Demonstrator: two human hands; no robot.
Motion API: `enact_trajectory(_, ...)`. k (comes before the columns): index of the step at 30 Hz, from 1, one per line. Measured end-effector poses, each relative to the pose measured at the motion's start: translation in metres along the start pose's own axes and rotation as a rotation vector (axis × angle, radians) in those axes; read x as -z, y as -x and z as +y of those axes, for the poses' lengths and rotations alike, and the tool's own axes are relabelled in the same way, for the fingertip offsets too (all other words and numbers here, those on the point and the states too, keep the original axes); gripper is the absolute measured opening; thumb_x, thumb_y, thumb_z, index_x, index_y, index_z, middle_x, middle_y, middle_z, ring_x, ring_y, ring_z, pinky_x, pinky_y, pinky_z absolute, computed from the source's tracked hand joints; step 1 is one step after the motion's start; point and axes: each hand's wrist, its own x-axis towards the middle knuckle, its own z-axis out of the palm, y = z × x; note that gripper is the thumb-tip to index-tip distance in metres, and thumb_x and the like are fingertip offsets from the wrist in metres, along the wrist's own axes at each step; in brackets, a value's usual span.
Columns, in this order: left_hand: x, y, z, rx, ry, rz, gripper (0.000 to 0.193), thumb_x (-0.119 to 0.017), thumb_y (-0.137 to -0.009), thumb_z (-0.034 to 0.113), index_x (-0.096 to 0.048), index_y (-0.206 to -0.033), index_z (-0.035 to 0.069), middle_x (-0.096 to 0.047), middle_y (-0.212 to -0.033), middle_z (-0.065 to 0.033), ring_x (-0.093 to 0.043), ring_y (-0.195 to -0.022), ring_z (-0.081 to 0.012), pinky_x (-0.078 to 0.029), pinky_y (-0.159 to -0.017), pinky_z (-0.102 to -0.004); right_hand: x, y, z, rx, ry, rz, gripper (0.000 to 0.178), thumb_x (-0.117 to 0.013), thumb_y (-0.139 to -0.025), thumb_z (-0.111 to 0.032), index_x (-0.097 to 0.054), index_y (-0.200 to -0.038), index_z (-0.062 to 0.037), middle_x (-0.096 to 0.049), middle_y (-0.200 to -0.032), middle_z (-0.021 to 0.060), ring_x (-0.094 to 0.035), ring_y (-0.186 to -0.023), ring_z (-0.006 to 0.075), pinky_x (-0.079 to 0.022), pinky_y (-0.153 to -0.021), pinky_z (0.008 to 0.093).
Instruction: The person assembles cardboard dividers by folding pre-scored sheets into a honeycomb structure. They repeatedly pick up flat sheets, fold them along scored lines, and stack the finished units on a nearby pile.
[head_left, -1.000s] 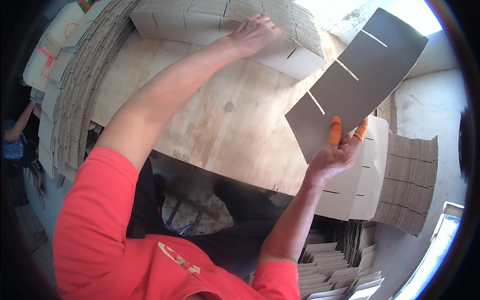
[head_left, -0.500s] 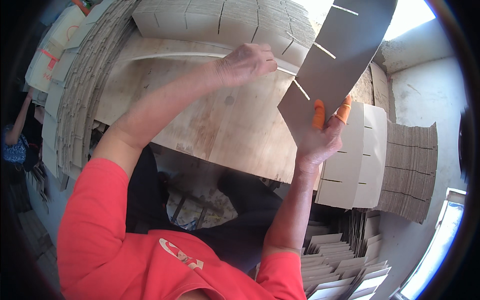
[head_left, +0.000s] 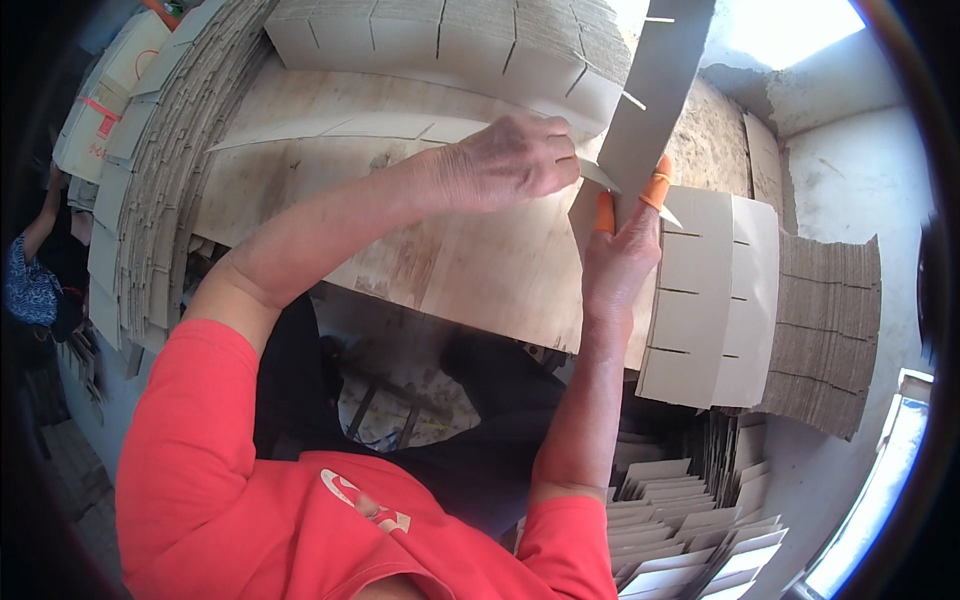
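Left hand (head_left: 520,160) gripping pale strip (head_left: 355,125); right hand (head_left: 622,262) pinching grey slotted card (head_left: 655,95). Card stack (head_left: 450,45), far side of table (head_left: 480,260).

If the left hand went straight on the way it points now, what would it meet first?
Most likely the grey slotted cardboard strip held up in the right hand, just to the right of the left hand's knuckles. Depth is hard to judge here.

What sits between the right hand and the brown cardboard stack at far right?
In the head view, pale slotted cards lie between the right hand and the brown cardboard stack; a pale strip's tip also pokes in.
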Motion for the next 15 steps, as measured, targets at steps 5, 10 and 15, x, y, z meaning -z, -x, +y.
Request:
enact_trajectory(5,0.004,-0.002,0.021,0.087,0.132,-0.154,0.015,-0.067,-0.069,0.008,-0.057,-0.08,0.002,-0.054,-0.073,-0.0075,-0.056,-0.074,-0.022,-0.047,-0.059,-0.0354,-0.001,0.003,0.01,-0.116,0.035,-0.129,0.07,-0.051,-0.09,0.004,-0.018,-0.149,-0.0135,-0.054,-0.123,0.0167,-0.06,-0.087,0.0186,-0.051,-0.074,0.0265)
enact_trajectory(10,-0.009,-0.017,-0.033,0.553,0.252,-0.093,0.032,-0.076,-0.073,0.026,-0.059,-0.087,0.004,-0.061,-0.082,-0.0104,-0.058,-0.086,-0.0249,-0.048,-0.065,-0.0376,-0.005,0.006,0.01,0.034,-0.002,0.029,0.065,-0.046,-0.094,0.003,-0.017,-0.15,-0.0147,-0.053,-0.12,0.0143,-0.056,-0.085,0.0159,-0.05,-0.075,0.0226)
enact_trajectory(15,-0.028,-0.027,-0.119,0.392,-0.542,-0.107,0.034,-0.077,-0.072,0.022,-0.054,-0.088,0.003,-0.058,-0.083,-0.0085,-0.056,-0.086,-0.0229,-0.046,-0.071,-0.0363,-0.004,0.005,0.002,-0.065,0.002,-0.031,0.072,-0.049,-0.085,0.007,-0.02,-0.149,-0.0118,-0.059,-0.124,0.0137,-0.063,-0.103,0.0271,-0.05,-0.085,0.0319)
